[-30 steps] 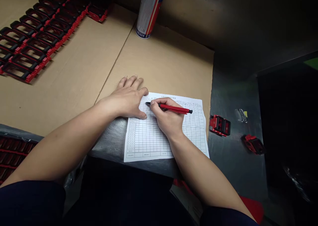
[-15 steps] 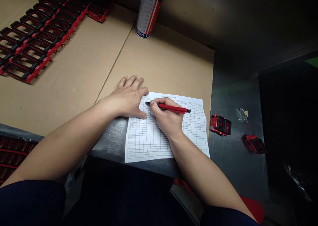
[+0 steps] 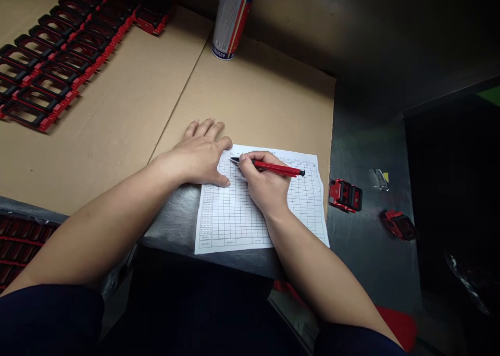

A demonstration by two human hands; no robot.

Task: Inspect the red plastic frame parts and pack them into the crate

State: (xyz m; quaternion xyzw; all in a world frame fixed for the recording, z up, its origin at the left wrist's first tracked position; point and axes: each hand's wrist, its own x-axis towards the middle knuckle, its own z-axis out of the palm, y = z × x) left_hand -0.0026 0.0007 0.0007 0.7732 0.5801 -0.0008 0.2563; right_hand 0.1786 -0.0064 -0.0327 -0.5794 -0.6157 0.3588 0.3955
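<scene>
A printed paper form (image 3: 234, 218) with a grid of rows and columns lies on the table, partly over cardboard. My left hand (image 3: 201, 155) rests flat with fingers spread, its thumb and side on the form's left edge and the other fingertips on the cardboard. In my right hand (image 3: 269, 186) is a red pen (image 3: 279, 168) with a black tip and end, gripped between thumb and fingers. The pen's tip is near the form's upper left columns; whether it touches the paper I cannot tell. My right hand covers part of the grid.
Cardboard sheets (image 3: 128, 111) cover much of the metal table (image 3: 375, 262). Rows of red-and-black frame-shaped parts (image 3: 54, 61) stand at upper left. A spray can (image 3: 230, 22) is upright at the back. Two red-and-black parts (image 3: 346, 195) and a small metal piece (image 3: 380, 180) lie at right.
My right hand and the pen have shifted slightly up and to the right over the form. My left hand stays in place on the paper's edge.
</scene>
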